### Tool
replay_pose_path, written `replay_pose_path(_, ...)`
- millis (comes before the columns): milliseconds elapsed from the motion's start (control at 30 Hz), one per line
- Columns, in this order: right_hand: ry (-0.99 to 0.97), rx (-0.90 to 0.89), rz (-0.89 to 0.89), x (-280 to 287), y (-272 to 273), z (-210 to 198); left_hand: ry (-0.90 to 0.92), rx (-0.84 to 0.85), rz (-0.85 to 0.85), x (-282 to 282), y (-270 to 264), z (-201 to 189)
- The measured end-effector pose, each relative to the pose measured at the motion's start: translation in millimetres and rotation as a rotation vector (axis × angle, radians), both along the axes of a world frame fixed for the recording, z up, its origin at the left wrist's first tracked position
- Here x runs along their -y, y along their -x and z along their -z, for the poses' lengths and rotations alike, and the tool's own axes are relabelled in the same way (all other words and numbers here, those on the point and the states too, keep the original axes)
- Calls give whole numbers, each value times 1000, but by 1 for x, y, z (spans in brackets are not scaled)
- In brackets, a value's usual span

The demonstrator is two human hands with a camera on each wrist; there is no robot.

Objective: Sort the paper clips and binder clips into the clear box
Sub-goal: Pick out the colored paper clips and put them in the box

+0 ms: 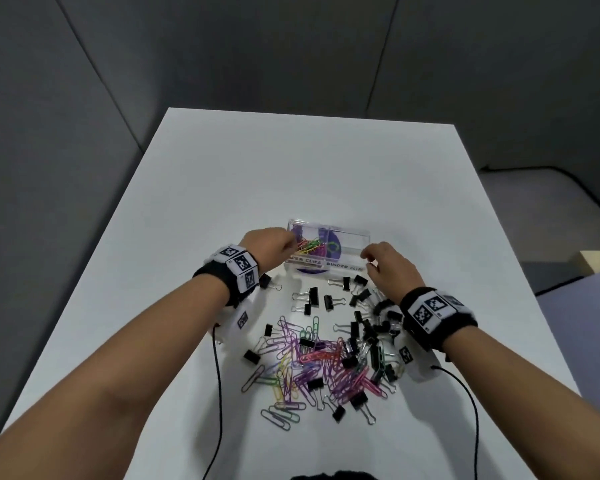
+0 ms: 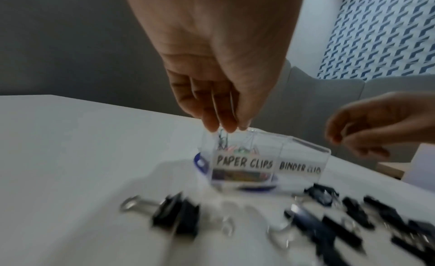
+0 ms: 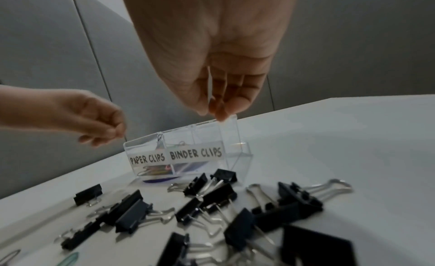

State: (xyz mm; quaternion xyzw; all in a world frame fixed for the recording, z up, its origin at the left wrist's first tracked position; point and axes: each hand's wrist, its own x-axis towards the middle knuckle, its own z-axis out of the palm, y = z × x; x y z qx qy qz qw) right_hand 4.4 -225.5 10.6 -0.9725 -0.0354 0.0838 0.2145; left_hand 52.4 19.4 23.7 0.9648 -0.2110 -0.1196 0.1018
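The clear box [image 1: 347,227] stands mid-table with two compartments labelled PAPER CLIPS [image 2: 243,163] and BINDER CLIPS [image 3: 196,152]. Several coloured paper clips [image 1: 309,247] lie in the left compartment; the right one looks bare. My left hand [image 1: 291,247] hovers over the left compartment and pinches a dark paper clip [image 2: 221,139] that hangs from its fingertips. My right hand [image 1: 367,257] is at the box's right end, fingers pointing down, tips touching the rim [image 3: 229,119], with nothing seen in it. A mixed pile of paper clips [image 1: 312,362] and black binder clips [image 1: 361,306] lies nearer me.
A purple disc [image 2: 200,163] lies under the box. Binder clips [image 3: 132,212] are scattered right in front of the box. Black cables [image 1: 219,375] trail from both wrists towards me. The white table [image 1: 326,161] extends bare beyond the box, grey wall panels behind.
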Motion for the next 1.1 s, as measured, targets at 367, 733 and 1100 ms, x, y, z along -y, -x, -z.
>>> replay_pose_path(367,356,-475,168,48,53,7,-222,-336,-244,-72,85,40)
replay_pose_path(733,77,-260,170,3,84,39,-129,-331,-227,-51,105,55)
replay_pose_path(1100,250,-431,4,15,119,22,-4,-292,-101,-51,129,53)
